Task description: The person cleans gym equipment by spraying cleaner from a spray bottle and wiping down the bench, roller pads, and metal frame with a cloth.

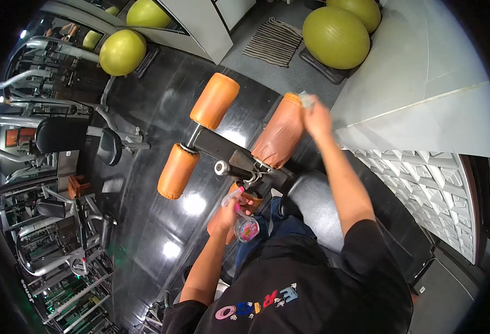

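- At 1 o'clock from the centre of the view, a reddish-brown roller pad (279,132) is seen, mounted on a dark metal frame (222,146); its long axis is laid from 1 to 7 o'clock, with the free end pointed towards 1 o'clock.
- A pale cloth (306,100) is held against the rim of that free end by the right hand (317,119); the grip is closed round the cloth, though the fingers are blurred.
- Near 6 o'clock, a clear spray bottle (247,229) with a pink-and-white head is carried in the left hand (232,210); the grip is wrapped about its neck.
- The bottle is tilted, its long axis run from 11 to 5 o'clock, the base towards 5 and the nozzle aimed between 1 and 2.
- Just beside the left hand, another orange pad (231,237) is partly hidden by the forearm.
- Two orange rollers are carried by the frame's far end, one at 11 o'clock (215,101), one at 9 (178,171); both are leaned roughly parallel to the reddish-brown one.
- At 4 o'clock, a grey padded seat (318,209) is placed.
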### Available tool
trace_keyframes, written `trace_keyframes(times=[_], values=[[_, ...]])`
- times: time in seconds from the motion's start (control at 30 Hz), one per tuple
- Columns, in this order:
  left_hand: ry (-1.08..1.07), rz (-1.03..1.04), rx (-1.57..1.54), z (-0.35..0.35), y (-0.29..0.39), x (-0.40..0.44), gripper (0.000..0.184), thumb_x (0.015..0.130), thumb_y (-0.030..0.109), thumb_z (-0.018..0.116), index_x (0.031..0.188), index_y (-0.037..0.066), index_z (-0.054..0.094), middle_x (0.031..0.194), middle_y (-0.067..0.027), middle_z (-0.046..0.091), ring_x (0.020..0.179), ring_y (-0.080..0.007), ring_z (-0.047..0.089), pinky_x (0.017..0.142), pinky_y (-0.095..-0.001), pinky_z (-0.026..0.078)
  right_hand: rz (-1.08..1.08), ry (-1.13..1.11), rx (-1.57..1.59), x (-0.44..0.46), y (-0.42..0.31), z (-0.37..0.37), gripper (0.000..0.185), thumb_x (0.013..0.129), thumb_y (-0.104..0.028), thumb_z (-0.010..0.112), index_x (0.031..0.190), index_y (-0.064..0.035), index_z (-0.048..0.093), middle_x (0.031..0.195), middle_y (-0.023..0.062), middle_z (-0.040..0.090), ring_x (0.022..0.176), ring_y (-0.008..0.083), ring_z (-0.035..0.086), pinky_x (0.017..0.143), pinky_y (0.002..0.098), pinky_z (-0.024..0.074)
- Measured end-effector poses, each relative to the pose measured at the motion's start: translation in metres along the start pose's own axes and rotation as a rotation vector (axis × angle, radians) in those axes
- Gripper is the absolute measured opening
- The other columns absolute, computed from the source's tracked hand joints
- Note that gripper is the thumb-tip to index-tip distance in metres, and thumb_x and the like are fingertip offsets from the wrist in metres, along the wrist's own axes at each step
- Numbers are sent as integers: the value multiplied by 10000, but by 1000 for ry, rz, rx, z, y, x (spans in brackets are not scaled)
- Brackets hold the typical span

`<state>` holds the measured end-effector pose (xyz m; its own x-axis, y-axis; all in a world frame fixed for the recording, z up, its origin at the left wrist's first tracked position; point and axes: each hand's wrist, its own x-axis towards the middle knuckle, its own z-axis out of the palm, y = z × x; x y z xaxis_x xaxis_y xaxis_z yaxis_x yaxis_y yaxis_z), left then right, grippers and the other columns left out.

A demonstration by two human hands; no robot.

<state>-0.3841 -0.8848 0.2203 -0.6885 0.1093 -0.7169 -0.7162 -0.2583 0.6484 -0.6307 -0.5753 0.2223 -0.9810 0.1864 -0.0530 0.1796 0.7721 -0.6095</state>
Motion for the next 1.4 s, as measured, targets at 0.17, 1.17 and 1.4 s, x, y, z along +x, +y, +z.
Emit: trace_keyframes(times=[0.17, 1.17, 1.4], values=[[19, 25, -14, 3, 2, 1, 407, 956, 381, 489, 1130, 19, 548, 942, -117, 615, 887, -234, 622, 663, -349, 523, -287, -156, 70, -147, -7, 71, 388, 788, -131, 655, 1167, -177, 589, 1117, 129, 644, 966, 344, 652, 785, 472, 533], [54, 23, -59, 13, 9, -10, 373, 966, 285, 489, 1228, 29, 558, 871, -71, 594, 874, -189, 618, 617, -327, 501, -419, -364, -118, -18, -97, 17, 280, 822, -139, 595, 1097, -102, 632, 977, 172, 680, 909, 372, 652, 780, 485, 514], [10, 100, -66, 8, 3, -6, 361, 970, 285, 476, 1210, 30, 564, 885, -84, 610, 864, -193, 619, 633, -327, 514, -357, -218, -19, -101, -25, 24, 348, 827, -76, 554, 1162, -149, 619, 983, 169, 673, 956, 378, 638, 806, 468, 510]])
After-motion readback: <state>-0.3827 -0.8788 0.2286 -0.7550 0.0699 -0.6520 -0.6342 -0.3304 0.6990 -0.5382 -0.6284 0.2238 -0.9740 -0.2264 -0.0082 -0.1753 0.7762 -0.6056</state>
